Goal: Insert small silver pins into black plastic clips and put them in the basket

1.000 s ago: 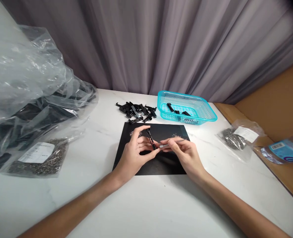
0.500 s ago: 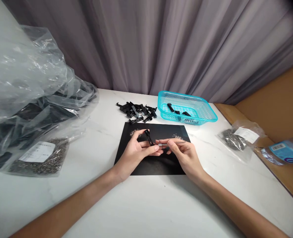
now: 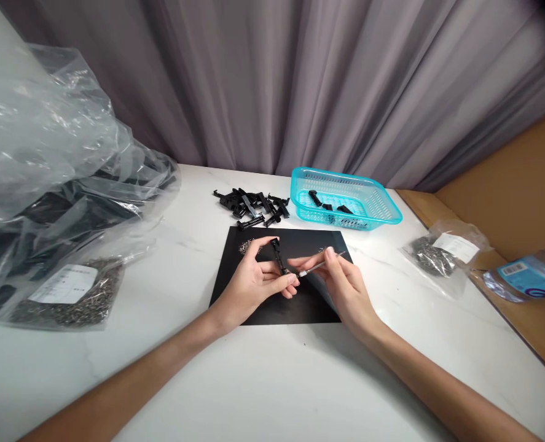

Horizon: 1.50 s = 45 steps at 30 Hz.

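Observation:
In my left hand is a long, narrow black plastic part, gripped between thumb and fingers and tilted above a black mat. My right hand is closed on a thin metal tool with a whitish tip, perhaps tweezers; its exact kind is unclear. The tip points left, close to the lower end of the black part and my left thumb. I cannot tell whether it touches. Small metal pieces lie on the mat behind my left hand, and more are partly hidden behind my right.
Behind the mat lies a pile of black plastic parts. A blue basket holds several more. Large clear bags and a labelled bag of metal pieces stand left; another such bag and a blue-labelled packet lie right.
The tool in my right hand has tilted, its whitish tip now lower and angled down toward the lower end of the black part. My left hand keeps its hold, nearly still.

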### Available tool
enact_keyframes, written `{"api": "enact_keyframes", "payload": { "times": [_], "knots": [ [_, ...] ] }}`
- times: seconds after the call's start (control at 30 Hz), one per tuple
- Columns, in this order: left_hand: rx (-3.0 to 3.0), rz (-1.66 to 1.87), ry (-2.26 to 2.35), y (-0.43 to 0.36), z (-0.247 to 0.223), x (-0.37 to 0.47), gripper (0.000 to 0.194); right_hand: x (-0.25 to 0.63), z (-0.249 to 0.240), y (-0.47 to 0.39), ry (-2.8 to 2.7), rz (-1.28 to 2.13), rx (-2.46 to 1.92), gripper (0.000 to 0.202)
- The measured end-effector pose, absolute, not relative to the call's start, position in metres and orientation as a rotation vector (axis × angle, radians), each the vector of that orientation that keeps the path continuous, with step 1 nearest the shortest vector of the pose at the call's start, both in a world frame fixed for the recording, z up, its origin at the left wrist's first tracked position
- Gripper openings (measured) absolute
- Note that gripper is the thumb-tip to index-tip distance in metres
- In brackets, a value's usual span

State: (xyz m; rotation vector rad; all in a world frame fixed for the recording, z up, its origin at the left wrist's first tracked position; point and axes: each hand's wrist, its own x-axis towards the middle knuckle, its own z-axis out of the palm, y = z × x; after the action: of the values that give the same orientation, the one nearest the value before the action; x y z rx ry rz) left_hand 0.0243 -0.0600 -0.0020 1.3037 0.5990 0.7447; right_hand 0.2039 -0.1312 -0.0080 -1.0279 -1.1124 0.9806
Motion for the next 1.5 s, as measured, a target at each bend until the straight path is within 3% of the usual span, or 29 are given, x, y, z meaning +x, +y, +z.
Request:
{"api": "enact_keyframes", "payload": {
  "times": [0.13,0.33,0.93,1.5],
  "knots": [
    [1.395,0.791,0.594,-0.060,-0.001,0.022,0.076,0.212,-0.004,-0.131,-1.081,0.786,-1.112,0.041],
    [1.437,0.829,0.596,-0.059,-0.001,0.019,0.076,0.209,0.003,-0.136,-1.519,0.723,-1.402,0.031],
    [1.597,0.819,0.634,-0.064,0.003,0.016,0.077,0.207,0.002,-0.137,-1.393,0.891,-1.352,0.025],
    [1.786,0.892,0.599,-0.065,0.005,0.011,0.076,0.198,0.005,-0.140,-1.456,0.655,-1.237,0.013]
  ]
}}
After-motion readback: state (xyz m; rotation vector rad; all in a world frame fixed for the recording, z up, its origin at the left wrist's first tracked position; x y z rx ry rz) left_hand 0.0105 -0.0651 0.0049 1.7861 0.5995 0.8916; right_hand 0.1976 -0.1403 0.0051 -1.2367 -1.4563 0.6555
